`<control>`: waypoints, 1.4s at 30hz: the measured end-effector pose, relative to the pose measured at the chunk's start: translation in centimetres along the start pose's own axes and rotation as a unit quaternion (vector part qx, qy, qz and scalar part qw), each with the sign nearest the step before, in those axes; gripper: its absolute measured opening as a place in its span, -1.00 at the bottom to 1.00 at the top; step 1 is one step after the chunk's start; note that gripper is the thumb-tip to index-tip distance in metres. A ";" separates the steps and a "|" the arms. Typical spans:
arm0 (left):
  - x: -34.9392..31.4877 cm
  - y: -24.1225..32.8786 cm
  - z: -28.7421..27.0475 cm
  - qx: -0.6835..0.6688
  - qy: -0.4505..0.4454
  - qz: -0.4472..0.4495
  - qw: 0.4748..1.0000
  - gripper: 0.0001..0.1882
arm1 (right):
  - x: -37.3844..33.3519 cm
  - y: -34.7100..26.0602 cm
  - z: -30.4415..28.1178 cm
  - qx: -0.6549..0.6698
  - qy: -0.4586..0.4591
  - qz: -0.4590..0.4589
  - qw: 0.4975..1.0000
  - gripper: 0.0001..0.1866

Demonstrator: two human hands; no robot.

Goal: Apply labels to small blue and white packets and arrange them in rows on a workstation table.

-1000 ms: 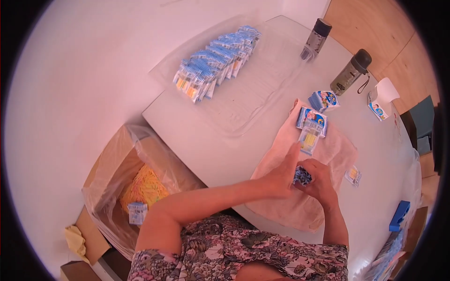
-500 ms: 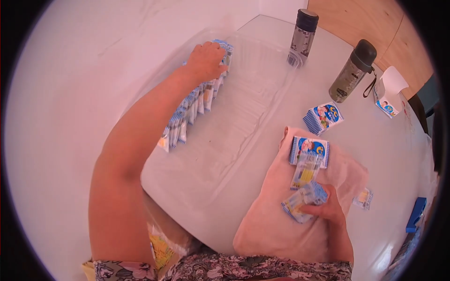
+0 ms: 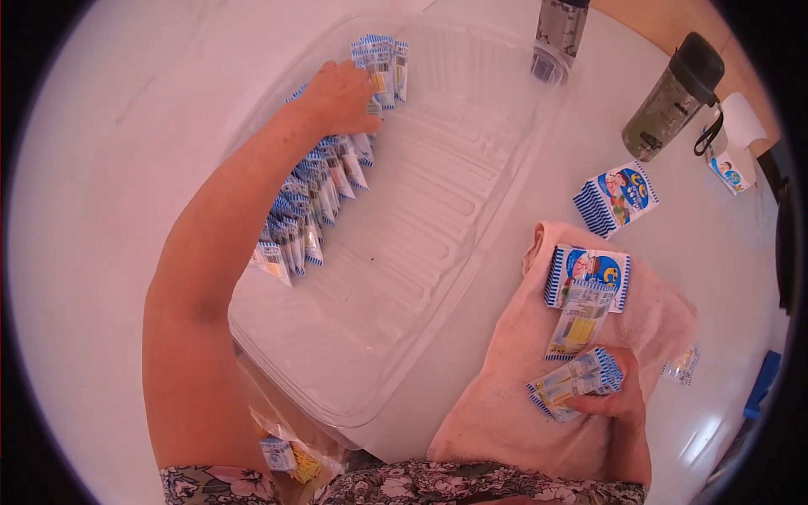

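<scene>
A row of small clear-and-blue snack packets [image 3: 320, 189] stands along the left side of a clear plastic tray [image 3: 438, 362]. My left hand [image 3: 341, 97] reaches over the far part of this row, its fingers curled round packets and its thumb out to the right; its fingertips are partly hidden. Above a folded pink towel [image 3: 497, 404], my right hand [image 3: 619, 396] grips a few snack packets [image 3: 576, 383], fanned together. Just beyond them lies one loose packet [image 3: 581, 320], overlapping a blue-and-white stack of packs [image 3: 589, 273] on the towel.
Another pack stack [image 3: 619, 198] rests beyond the towel. Two bottles, one patterned [image 3: 560, 38] and one dark-lidded [image 3: 673, 101], stand at the back right near an open carton [image 3: 730, 151]. A single packet [image 3: 682, 366] and a blue object [image 3: 763, 385] lie at the right.
The view has shifted, so the table things appear lower or farther right. My left hand has come back toward me along the row, uncovering packets at its far end. My right hand still holds its packets.
</scene>
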State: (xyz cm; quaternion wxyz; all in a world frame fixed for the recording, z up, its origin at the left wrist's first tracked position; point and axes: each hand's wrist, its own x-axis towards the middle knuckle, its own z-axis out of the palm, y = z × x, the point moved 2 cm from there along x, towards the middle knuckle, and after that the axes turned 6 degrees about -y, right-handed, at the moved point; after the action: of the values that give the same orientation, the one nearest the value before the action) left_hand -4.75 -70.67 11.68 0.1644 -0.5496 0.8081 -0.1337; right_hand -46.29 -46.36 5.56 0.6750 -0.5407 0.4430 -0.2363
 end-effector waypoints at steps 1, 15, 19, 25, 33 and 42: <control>-0.6 -0.3 0.0 0.016 -0.012 0.000 1.000 -0.63 | 0.0 -0.1 0.1 -0.008 0.001 -0.003 1.000 -0.43; -4.7 -2.2 0.9 -0.095 -0.001 0.007 0.995 -0.65 | 16.0 -23.6 7.4 -0.188 0.045 -0.292 0.937 -0.59; -5.1 -1.6 0.8 -0.109 0.152 0.056 0.981 -0.71 | 33.0 -24.9 10.9 -0.489 0.084 -0.283 0.821 -0.52; -4.7 -1.4 -0.5 -0.197 0.160 0.023 0.967 -0.73 | 44.7 -17.9 13.4 -0.370 -0.165 -0.183 0.896 -0.49; -1.9 -1.6 1.3 -0.137 0.210 -0.037 0.967 -0.65 | 39.9 -22.4 10.2 -0.427 -0.127 -0.134 0.885 -0.53; -2.9 -2.8 -1.3 -0.236 0.085 -0.147 0.957 -0.50 | 13.4 -21.3 -5.4 -0.414 0.560 -0.544 0.468 -0.19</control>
State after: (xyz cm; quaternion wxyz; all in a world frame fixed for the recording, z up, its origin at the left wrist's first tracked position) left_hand -1.97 -68.95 14.25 -0.0607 -0.6721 0.7379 -0.0077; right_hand -40.87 -66.32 20.87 -0.2844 -0.6408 0.3891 -0.5976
